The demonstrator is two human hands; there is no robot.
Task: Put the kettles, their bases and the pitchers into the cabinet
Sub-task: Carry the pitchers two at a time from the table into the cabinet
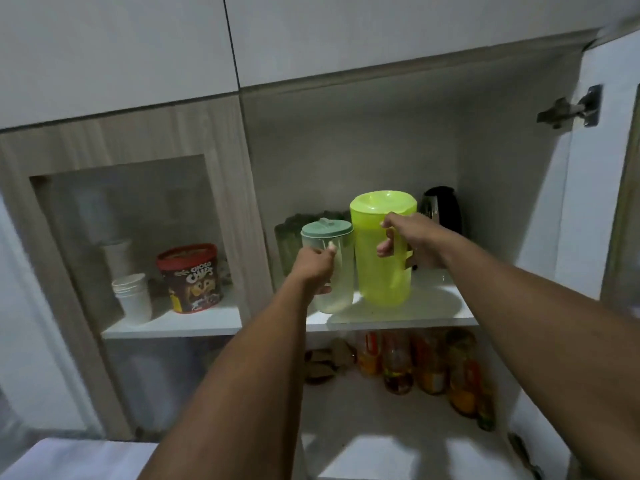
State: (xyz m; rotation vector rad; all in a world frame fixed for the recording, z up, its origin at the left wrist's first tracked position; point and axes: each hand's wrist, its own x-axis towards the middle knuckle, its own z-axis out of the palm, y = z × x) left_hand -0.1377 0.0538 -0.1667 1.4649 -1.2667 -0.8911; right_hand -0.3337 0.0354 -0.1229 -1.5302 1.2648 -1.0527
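Both arms reach up into the open cabinet. My left hand (313,268) grips the handle of a clear pitcher (341,271) with a pale green lid, which stands on the upper shelf (433,315). My right hand (410,242) grips the handle of a taller lime-green pitcher (375,271) beside it on the same shelf. Behind them, at the back right, a black kettle (445,207) stands upright. A dark green container (287,240) sits behind the clear pitcher, mostly hidden.
The cabinet door (595,168) hangs open on the right. Behind the glass door to the left are stacked white cups (133,296) and a Choco Chips tub (190,277). The lower shelf holds several bottles and jars (429,365). A white counter edge (69,459) lies below.
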